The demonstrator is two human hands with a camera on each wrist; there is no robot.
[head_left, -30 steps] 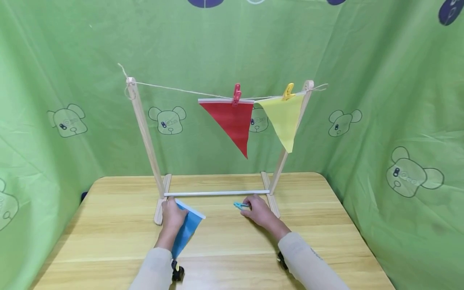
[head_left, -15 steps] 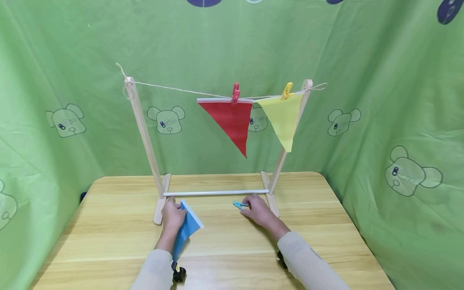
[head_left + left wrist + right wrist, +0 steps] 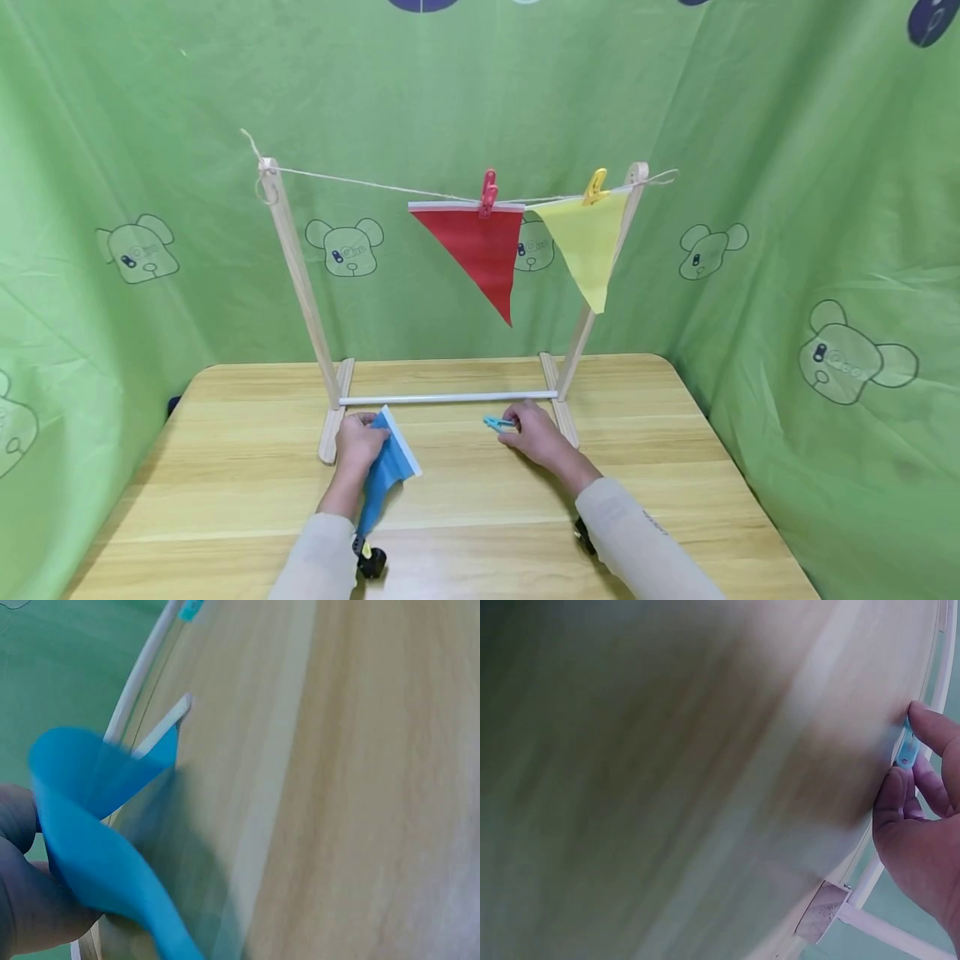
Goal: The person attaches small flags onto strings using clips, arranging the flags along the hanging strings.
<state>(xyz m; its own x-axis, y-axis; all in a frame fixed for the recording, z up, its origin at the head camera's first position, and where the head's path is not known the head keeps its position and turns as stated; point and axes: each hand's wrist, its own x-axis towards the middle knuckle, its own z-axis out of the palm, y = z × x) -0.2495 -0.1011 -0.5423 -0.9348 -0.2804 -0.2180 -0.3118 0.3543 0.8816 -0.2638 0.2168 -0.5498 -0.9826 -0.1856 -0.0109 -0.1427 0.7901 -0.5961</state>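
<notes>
My left hand [image 3: 358,442] pinches a blue triangular flag [image 3: 390,460] with a white top edge, just in front of the stand's left foot. In the left wrist view the flag [image 3: 97,840] bends in a curve away from the thumb. Over on the right, my right hand [image 3: 536,435] holds a light blue clothespin [image 3: 497,424] between thumb and fingers, low by the tabletop. The right wrist view shows that clothespin [image 3: 907,748] between the fingertips. A red flag [image 3: 483,250] hangs from the string under a red clothespin [image 3: 488,194], beside a yellow flag [image 3: 588,246] under a yellow clothespin [image 3: 596,187].
A wooden stand has a left post [image 3: 300,275] and a right post [image 3: 581,346], joined low by a white rod [image 3: 450,398]. String [image 3: 360,181] runs between the post tops. Green curtain [image 3: 450,100] surrounds the wooden table [image 3: 465,517].
In my left hand the blue flag has turned, its white edge now steeper and its top corner a little higher. My right hand and the clothespin have barely moved.
</notes>
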